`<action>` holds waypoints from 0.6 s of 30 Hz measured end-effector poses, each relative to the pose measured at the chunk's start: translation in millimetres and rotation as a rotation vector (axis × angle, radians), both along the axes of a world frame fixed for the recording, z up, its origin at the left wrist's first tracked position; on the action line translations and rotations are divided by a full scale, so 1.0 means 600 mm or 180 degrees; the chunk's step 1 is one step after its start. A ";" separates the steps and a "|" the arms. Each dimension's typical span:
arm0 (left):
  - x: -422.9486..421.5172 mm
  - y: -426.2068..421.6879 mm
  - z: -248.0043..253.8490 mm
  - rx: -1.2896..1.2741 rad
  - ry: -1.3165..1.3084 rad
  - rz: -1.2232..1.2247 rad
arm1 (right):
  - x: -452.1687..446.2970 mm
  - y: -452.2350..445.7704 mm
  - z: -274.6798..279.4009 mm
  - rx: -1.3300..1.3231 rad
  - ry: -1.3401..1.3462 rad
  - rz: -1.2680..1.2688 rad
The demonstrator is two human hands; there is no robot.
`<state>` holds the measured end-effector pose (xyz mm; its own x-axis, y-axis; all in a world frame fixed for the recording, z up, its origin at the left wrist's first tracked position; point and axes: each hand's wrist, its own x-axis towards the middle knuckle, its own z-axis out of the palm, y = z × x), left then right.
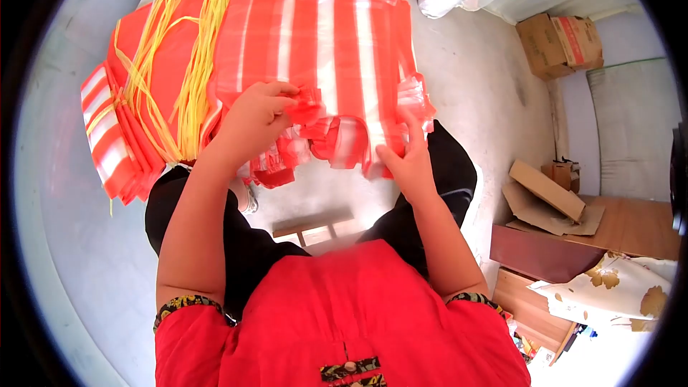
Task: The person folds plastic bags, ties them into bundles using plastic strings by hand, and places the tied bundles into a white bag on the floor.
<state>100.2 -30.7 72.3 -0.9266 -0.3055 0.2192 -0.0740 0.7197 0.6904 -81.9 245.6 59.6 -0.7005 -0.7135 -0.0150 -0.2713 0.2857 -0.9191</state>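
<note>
A broad stack of red-and-white striped plastic bags [308, 36] lies in front of me, its cut, ruffled edge hanging toward my lap. My left hand [261, 118] is at the left part of that edge, thumb and fingers pinched on a crumpled red piece of a bag. At the right part of the edge my right hand [408, 161] has its thumb and fingers round the plastic, slightly blurred. Left of the stack, a bundle of yellow strings [197, 86] lies across red plastic. Folded striped bags [107, 136] hang at the far left.
Two cardboard boxes [559, 43] stand at the upper right by the wall. Flattened cardboard [548, 197] rests on a brown cabinet [631, 222] at the right, with a flowered cloth [609, 290] below. A small wooden stool [312, 229] shows between my knees.
</note>
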 end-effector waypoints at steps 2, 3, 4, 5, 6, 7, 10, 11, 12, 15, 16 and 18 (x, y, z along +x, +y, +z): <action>0.002 0.008 0.008 -0.0639 0.0125 -0.0175 | 0.015 0.024 0.008 -0.0163 -0.0746 -0.0006; 0.003 0.011 0.009 -0.0770 0.0115 -0.0159 | 0.018 0.022 0.027 -0.0162 -0.0784 0.0029; 0.003 0.015 0.009 -0.0904 0.0103 -0.0148 | 0.020 0.020 0.046 -0.0165 -0.0824 0.0060; 0.003 0.017 0.010 -0.1043 0.0091 -0.0140 | 0.021 0.018 0.059 -0.0173 -0.0864 0.0088; 0.003 0.018 0.010 -0.1080 0.0089 -0.0140 | 0.017 0.011 0.065 -0.0191 -0.0776 0.0114; 0.004 0.019 0.010 -0.1114 0.0087 -0.0140 | 0.013 -0.001 0.072 -0.0135 -0.0580 0.0207; 0.002 0.020 0.015 -0.1221 0.0155 -0.0131 | 0.001 -0.067 0.113 -0.0032 -0.0314 0.0501; 0.003 0.020 0.016 -0.1252 0.0185 -0.0127 | -0.002 -0.093 0.117 0.0007 -0.0361 0.0617; 0.003 0.020 0.014 -0.1243 0.0204 -0.0118 | -0.006 -0.120 0.118 0.0050 -0.0408 0.0732; 0.002 0.019 0.010 -0.1232 0.0290 -0.0121 | -0.011 -0.179 0.101 0.0130 -0.0759 0.0853; 0.003 0.018 0.010 -0.1242 0.0331 -0.0129 | -0.009 -0.192 0.105 0.0191 -0.1149 0.0793; 0.005 0.015 0.011 -0.1220 0.0275 -0.0164 | -0.009 -0.210 0.094 0.0155 -0.1899 0.0705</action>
<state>103.0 -21.6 78.6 -0.9117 -0.1400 0.3862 0.0156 0.9277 0.3731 -87.0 119.3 115.8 -0.3977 -0.8291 -0.3930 0.2258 0.3267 -0.9178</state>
